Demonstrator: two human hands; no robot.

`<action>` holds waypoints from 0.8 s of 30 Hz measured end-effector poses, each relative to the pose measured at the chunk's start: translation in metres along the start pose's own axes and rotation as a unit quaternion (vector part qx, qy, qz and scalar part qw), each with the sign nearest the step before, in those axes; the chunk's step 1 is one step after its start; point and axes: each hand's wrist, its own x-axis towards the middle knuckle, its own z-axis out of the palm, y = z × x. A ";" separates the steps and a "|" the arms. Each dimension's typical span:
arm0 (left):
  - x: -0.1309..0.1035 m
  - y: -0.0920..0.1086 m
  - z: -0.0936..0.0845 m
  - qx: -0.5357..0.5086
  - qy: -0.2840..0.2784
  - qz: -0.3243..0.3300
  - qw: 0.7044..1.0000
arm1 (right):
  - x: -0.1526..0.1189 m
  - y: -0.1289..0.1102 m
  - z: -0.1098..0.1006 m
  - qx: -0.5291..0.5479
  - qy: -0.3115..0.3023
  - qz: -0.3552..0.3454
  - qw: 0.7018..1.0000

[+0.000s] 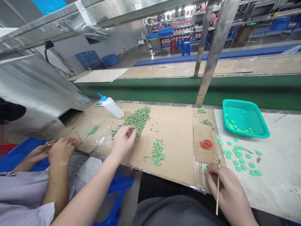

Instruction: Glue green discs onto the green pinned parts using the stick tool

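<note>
My left hand [122, 142] is over the near edge of a large pile of small green-and-gold pieces [139, 118]. Its thumb and fingertips come together in a pinch; what lies between them is too small to make out. Held in my right hand [227, 185] is a thin wooden stick [217, 196], pointing up past the fingers. A small green piece [206, 169] shows at the fingertips of that same hand. Just beyond, a shallow red dish [207, 144] rests on a brown board [205, 157]. A smaller group of green-and-gold pieces [158, 153] lies between my hands.
Flat green discs [242, 161] are scattered at right below a green plastic basket [263, 127] with more discs. A white bottle with a blue nozzle [113, 107] stands behind the pile. At left, a co-worker's hands [60, 150] work nearby. A metal post [213, 59] rises behind the table.
</note>
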 end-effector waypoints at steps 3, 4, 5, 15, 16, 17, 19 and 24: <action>0.059 -0.016 0.021 -0.002 -0.096 0.014 0.995 | 0.002 -0.003 -0.004 0.004 0.021 0.001 1.000; 0.075 -0.017 0.028 0.000 -0.125 0.029 0.992 | 0.003 -0.004 -0.006 0.004 0.028 0.001 1.000; 0.090 -0.016 0.034 0.004 -0.151 0.045 0.987 | 0.005 -0.005 -0.008 0.005 0.033 -0.001 0.999; 0.160 -0.018 0.053 0.082 -0.313 0.166 0.931 | -0.002 -0.004 -0.037 -0.015 0.048 -0.020 0.999; 0.162 -0.019 0.053 0.085 -0.322 0.171 0.927 | -0.002 -0.003 -0.038 -0.014 0.049 -0.018 0.999; 0.162 -0.019 0.052 0.087 -0.330 0.174 0.924 | -0.002 -0.002 -0.039 -0.011 0.050 -0.015 0.999; 0.160 -0.019 0.050 0.085 -0.341 0.173 0.920 | -0.002 -0.001 -0.040 -0.007 0.050 -0.008 0.999; 0.156 -0.018 0.041 0.036 -0.346 0.141 0.927 | 0.003 -0.004 -0.037 0.003 0.058 -0.006 0.998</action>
